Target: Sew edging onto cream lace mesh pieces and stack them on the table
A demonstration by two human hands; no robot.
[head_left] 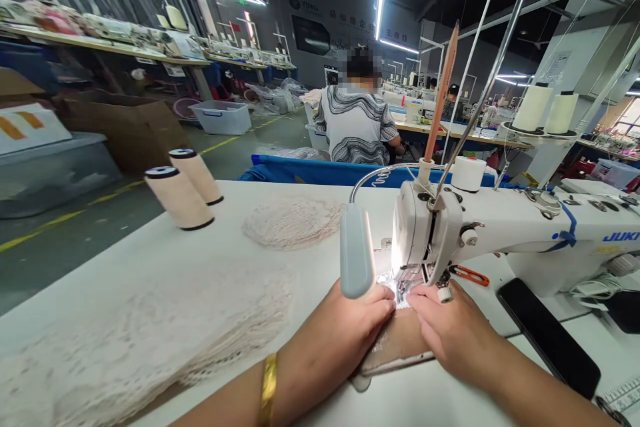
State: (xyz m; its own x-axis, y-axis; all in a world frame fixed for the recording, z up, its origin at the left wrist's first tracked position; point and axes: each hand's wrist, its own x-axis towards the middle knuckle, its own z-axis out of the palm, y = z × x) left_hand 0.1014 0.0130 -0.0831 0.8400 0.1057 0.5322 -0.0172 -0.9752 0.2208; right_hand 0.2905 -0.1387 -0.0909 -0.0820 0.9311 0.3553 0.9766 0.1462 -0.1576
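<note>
Both of my hands are at the needle area of a white sewing machine (417,227). My left hand (357,317) lies left of the presser foot, with its thumb and fingers closed at the edge of a small piece of white fabric (401,302). From the right, my right hand (450,327) pinches the same fabric with its fingertips close to the foot. Most of the fabric is hidden by the fingers and lamp glare. Beneath the hands is a tan plate (400,340). A grey lamp (357,253) lights the spot.
Stacked white lace (200,320) covers the table's left side; a round lace pile (293,220) lies behind. Two thread cones (180,199) stand there. At right are orange snips (470,275) and a black phone (547,333). A person (355,120) sits ahead, facing away.
</note>
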